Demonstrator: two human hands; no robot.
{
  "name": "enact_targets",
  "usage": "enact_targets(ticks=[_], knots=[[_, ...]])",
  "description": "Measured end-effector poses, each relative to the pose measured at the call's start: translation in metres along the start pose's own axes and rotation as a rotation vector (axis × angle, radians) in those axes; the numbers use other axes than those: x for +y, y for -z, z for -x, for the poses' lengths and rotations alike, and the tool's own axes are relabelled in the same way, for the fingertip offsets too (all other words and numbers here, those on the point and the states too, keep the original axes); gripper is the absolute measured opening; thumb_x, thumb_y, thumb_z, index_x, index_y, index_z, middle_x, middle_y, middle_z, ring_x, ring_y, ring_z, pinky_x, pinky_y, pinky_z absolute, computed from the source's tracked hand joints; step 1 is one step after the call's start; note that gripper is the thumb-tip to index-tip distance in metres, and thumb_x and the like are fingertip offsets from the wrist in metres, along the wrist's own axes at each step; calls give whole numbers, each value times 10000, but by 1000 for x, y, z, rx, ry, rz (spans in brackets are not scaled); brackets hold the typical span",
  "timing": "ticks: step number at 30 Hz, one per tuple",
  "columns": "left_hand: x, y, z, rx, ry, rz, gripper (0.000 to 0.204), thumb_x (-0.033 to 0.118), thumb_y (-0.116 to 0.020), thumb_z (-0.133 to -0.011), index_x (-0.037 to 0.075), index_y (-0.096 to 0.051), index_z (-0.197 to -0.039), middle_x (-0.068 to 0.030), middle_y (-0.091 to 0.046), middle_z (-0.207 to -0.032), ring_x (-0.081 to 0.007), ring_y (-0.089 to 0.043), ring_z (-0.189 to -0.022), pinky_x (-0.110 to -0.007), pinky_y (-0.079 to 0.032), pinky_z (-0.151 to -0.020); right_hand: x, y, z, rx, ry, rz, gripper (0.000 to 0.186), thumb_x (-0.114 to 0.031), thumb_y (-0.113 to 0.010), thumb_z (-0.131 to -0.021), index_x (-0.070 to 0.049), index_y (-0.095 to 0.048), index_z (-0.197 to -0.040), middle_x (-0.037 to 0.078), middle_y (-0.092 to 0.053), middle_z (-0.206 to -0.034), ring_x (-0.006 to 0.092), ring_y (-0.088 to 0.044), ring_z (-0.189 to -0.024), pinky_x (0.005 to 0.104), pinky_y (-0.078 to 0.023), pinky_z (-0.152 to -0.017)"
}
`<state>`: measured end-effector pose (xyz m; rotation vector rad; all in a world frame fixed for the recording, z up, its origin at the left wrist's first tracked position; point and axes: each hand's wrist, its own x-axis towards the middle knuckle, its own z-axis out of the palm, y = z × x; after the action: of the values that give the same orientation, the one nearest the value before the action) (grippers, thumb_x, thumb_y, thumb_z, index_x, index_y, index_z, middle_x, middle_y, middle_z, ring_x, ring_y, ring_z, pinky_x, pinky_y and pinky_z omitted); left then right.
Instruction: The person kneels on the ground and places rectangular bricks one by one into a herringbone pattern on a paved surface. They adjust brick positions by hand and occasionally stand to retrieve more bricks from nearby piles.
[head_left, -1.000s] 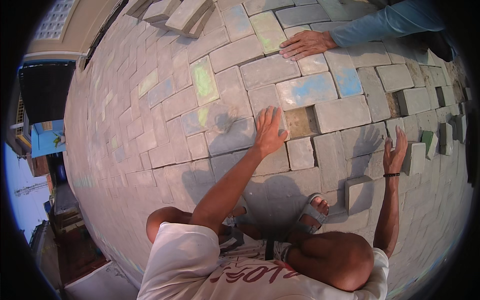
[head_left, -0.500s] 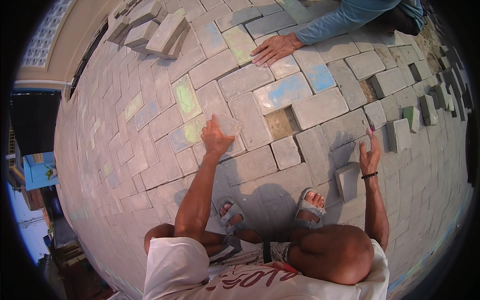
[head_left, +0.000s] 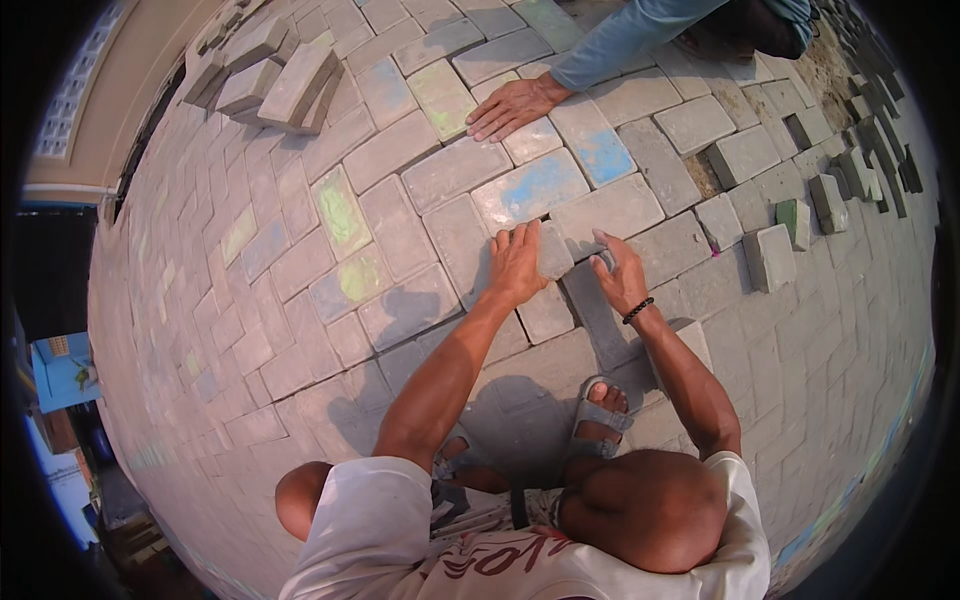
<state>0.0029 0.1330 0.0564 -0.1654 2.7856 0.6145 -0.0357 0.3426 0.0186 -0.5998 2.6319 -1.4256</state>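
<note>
Head view showed the left hand (head_left: 516,265), thumb splayed, at a block (head_left: 556,252) apparently being seated in the paving (head_left: 395,228) beside the half-spread right hand (head_left: 623,275), and levelling it seemed called for next.

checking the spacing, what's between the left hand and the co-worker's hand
In the head view, a blue-patched paving block and a smaller pale block lie between left hand and co-worker's hand.

A small block (head_left: 556,252) now sits in the paving (head_left: 455,333) mid-frame; the left hand (head_left: 516,268) and right hand (head_left: 624,279) have converged.
</note>
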Motion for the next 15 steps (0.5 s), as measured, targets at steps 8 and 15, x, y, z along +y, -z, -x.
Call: enact_targets(ticks=[8, 15], knots=[[-18, -6, -12, 12, -82, -39, 1006, 209, -877, -622, 39, -339, -1454, -128, -462, -1339, -349, -394, -1238, -450, -307, -1058, 4, -22, -8, -2, 40, 53, 410, -85, -613, -834, 21, -591, -1229, 252, -619, -1179, 407, -558, -1136, 453, -412, -1016], [-26, -25, -19, 16, -64, -30, 975, 214, -866, -650, 28, -335, -1446, -169, -394, -1375, -354, -351, -1278, -468, -271, -1073, 6, -24, -10, -8, 81, 100, 424, -53, -626, -813, 17, -587, -1229, 255, -616, -1151, 414, -545, -1141, 460, -403, -1021]])
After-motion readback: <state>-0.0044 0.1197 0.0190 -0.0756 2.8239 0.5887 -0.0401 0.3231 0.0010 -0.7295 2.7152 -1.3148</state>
